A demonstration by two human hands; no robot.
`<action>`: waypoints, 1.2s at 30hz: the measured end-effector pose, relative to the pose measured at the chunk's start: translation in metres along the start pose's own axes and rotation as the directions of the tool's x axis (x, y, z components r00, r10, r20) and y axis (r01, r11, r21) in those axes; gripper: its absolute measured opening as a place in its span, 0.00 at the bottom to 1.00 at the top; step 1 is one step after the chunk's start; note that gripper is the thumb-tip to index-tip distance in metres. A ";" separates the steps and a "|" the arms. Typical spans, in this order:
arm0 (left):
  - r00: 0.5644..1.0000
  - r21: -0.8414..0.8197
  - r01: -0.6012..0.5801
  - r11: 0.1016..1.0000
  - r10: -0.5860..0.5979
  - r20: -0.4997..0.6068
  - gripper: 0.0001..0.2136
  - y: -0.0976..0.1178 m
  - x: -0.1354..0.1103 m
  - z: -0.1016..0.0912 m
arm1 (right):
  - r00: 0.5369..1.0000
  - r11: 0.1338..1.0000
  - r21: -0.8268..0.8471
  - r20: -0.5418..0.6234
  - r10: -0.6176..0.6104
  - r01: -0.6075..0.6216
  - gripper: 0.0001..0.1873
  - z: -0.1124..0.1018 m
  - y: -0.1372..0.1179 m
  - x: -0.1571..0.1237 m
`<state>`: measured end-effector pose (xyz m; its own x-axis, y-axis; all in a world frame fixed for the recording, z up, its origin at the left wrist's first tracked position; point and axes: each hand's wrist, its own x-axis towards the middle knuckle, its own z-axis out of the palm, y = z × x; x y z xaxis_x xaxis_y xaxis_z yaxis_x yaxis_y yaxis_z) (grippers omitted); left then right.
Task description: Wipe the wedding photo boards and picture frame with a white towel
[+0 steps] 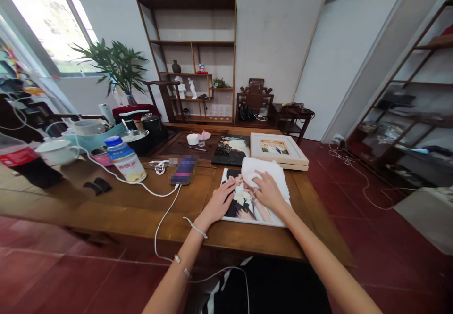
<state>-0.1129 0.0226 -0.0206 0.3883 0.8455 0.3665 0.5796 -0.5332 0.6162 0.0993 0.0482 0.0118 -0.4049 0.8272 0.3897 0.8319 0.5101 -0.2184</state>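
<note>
A flat photo panel [260,214] showing a couple lies near the front edge of the wooden table. My left hand [220,201] rests on the panel's left side, fingers stretched out and holding nothing. On the panel's right side my right hand [271,194] presses a bunched white cloth [280,175], its fingers over the cloth. The cloth covers the upper right of the picture. Just beyond the panel lie a dark photo panel [230,150] and a light-framed picture [295,150], which sits on another pale frame.
A phone [184,169] with a white charging cable lies left of the panel. Further left stand a blue-capped bottle [125,161], a cola bottle [30,165], a white lidded pot [58,151] and a blue basin [83,137]. A small white cup [193,139] sits behind.
</note>
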 end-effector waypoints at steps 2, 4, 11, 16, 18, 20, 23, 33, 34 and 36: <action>1.000 -0.010 -0.011 1.000 0.011 -0.007 0.19 -0.001 0.001 0.001 | 0.999 0.999 -0.020 0.003 -0.049 0.049 0.15 0.000 -0.012 -0.015; 1.000 -0.020 -0.020 1.000 0.020 -0.009 0.20 -0.002 0.001 0.002 | 0.995 0.995 -0.009 0.014 -0.096 0.096 0.14 -0.003 -0.026 -0.036; 1.000 -0.011 -0.014 1.000 0.014 -0.003 0.19 -0.001 0.001 0.001 | 0.964 0.968 0.075 0.099 -0.245 0.238 0.13 -0.030 -0.051 -0.101; 1.000 0.003 -0.014 1.000 0.014 0.005 0.20 0.002 0.000 -0.001 | 0.979 0.983 0.027 0.092 -0.181 0.180 0.10 -0.037 -0.013 -0.095; 1.000 0.007 0.001 1.000 -0.001 0.014 0.20 0.004 0.000 -0.002 | 0.994 0.995 -0.019 0.042 -0.097 0.098 0.09 -0.035 0.007 -0.085; 1.000 0.009 0.013 1.000 -0.013 0.021 0.20 0.006 0.000 -0.003 | 1.000 0.998 -0.055 -0.021 -0.017 0.016 0.11 -0.030 0.019 -0.075; 1.000 0.016 0.016 1.000 -0.017 0.023 0.20 0.005 0.000 -0.002 | 0.998 0.995 -0.089 -0.064 0.029 -0.035 0.12 -0.025 0.013 -0.072; 1.000 0.024 -0.013 1.000 0.012 0.011 0.20 0.003 0.000 -0.001 | 0.973 0.977 0.084 0.105 -0.205 0.197 0.13 -0.042 -0.060 -0.127; 1.000 0.027 -0.015 1.000 0.015 0.016 0.20 0.003 0.000 -0.001 | 0.973 0.978 0.087 0.119 -0.200 0.190 0.13 -0.043 -0.055 -0.126; 1.000 0.032 -0.019 0.999 0.019 0.021 0.20 0.002 0.000 -0.001 | 0.979 0.986 0.077 0.130 -0.156 0.147 0.12 -0.045 -0.037 -0.117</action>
<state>-0.1126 0.0213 -0.0186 0.4143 0.8347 0.3629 0.5943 -0.5501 0.5867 0.1331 -0.0784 0.0145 -0.5753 0.7612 0.2993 0.7318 0.6425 -0.2273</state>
